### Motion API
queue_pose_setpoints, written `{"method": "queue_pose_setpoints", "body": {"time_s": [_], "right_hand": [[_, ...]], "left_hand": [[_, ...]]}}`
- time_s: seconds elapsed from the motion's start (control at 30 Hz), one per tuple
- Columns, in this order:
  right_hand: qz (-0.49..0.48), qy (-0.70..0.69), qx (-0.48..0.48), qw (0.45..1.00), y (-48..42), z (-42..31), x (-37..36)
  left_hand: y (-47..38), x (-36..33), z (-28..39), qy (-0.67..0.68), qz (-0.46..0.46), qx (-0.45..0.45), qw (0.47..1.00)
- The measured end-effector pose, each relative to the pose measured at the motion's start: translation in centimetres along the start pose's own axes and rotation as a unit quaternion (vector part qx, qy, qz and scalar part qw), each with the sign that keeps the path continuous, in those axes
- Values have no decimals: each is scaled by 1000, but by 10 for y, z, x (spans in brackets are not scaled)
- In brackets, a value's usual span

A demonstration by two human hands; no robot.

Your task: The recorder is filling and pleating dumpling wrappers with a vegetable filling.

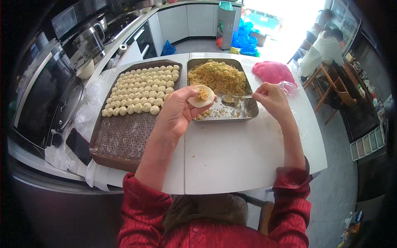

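Note:
My left hand (pixel 179 111) holds a round dough wrapper (pixel 202 101) with a small heap of filling on it, over the near left part of a steel tray (pixel 252 115). Chopped yellow-green filling (pixel 217 76) is piled at the tray's far end, with loose bits nearer me. My right hand (pixel 273 98) pinches the handle of a metal spoon (pixel 229 99), whose bowl is low over the tray; whether it touches the tray I cannot tell. To the left, a brown tray (pixel 124 141) dusted with flour bears rows of pleated dumplings (pixel 141 90) on its far part.
A pink cloth or bag (pixel 273 70) and clear plastic lie right of the steel tray. A dark phone (pixel 79 145) and a pan lid (pixel 69 108) are left of the brown tray. Two people (pixel 324 46) sit at the far right, near a wooden chair (pixel 333 85).

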State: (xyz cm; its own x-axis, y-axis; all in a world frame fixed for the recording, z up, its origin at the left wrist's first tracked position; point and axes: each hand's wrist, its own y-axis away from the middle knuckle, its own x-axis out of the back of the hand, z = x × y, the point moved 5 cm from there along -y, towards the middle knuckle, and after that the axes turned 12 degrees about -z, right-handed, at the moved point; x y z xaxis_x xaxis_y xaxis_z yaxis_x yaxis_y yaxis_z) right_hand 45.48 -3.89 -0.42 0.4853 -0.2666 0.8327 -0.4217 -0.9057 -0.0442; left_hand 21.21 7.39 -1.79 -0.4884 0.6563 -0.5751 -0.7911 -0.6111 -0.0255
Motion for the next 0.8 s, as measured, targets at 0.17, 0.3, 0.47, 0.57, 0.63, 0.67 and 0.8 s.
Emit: {"method": "queue_pose_setpoints", "body": {"time_s": [0.17,0.3,0.47,0.57,0.63,0.67,0.8], "right_hand": [[116,109,112,981,11,-27,-11],[231,136,241,933,30,-64,-14],[51,-201,211,955,34,-82,-44],[-10,-309,153,939,35,-79,-55],[-10,-342,143,929,37,-80,-57],[-9,-374,132,918,38,-79,-57],[3,-383,135,914,39,-82,-63]], "left_hand": [[1,0,-4,-26,-6,18,1000],[2,-10,-7,-36,7,16,999],[7,-15,-11,-63,-12,10,998],[8,-16,-15,-84,3,10,996],[8,-18,-14,-84,5,8,996],[8,-19,-14,-85,7,5,996],[9,-19,-15,-95,9,4,995]]}}
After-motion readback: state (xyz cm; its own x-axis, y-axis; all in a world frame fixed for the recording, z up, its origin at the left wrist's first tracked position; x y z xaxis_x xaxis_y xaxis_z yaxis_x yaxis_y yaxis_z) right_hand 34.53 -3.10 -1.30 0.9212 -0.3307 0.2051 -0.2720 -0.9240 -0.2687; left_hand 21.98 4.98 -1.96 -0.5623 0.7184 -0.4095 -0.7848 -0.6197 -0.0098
